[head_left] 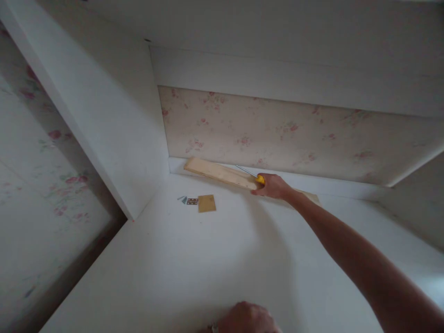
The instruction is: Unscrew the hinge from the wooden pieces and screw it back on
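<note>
Right hand [274, 186] stretched to the back wall, grip closed round a yellow-handled screwdriver [255, 176] lying over the wooden board [218, 172]. Left hand [248, 318] low at the counter [194, 268] edge; its grip I cannot tell.

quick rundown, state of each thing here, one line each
right hand: closed on the screwdriver
screwdriver: yellow handle gripped, shaft tilted up to the left
wooden board: lying flat by the back wall
hinge: lying opened flat
screws: loose beside the hinge
left hand: at bottom edge, grip unclear
</note>
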A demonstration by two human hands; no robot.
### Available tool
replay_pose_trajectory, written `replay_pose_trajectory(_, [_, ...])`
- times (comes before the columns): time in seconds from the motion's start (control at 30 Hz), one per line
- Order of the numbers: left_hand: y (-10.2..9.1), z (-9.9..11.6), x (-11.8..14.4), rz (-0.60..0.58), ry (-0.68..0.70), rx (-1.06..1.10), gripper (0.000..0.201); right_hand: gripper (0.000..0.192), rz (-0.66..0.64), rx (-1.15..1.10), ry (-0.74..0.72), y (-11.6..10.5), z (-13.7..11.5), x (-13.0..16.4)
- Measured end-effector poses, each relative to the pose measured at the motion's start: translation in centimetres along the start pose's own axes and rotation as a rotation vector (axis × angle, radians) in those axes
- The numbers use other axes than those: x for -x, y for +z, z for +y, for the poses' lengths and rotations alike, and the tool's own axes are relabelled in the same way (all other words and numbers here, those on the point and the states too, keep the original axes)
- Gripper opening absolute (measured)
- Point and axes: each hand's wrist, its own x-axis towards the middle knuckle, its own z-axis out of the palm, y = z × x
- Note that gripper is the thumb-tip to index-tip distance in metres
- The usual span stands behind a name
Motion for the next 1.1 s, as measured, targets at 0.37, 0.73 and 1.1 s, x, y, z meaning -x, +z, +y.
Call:
replay_pose_trajectory(0.37, [-1.6, 5.1, 2.4, 0.207, -0.049, -0.007, 0.017, 0.054, -0.102, -0.104, -0.011, -0.7, 4.1, 13.6])
replay_pose_trajectory(0.73, [-1.1, 4.9, 1.7, 0.183, -0.067, -0.038, 0.018, 0.060, -0.212, -0.163, -0.078, 1.7, 3.5, 16.3])
replay_pose_trajectory(1.1, [-1.1, 5.0, 1.9, 0.197, -0.037, -0.043, 0.018, 0.041, 0.004, -0.086, -0.202, 3.3, 2.5, 16.9])
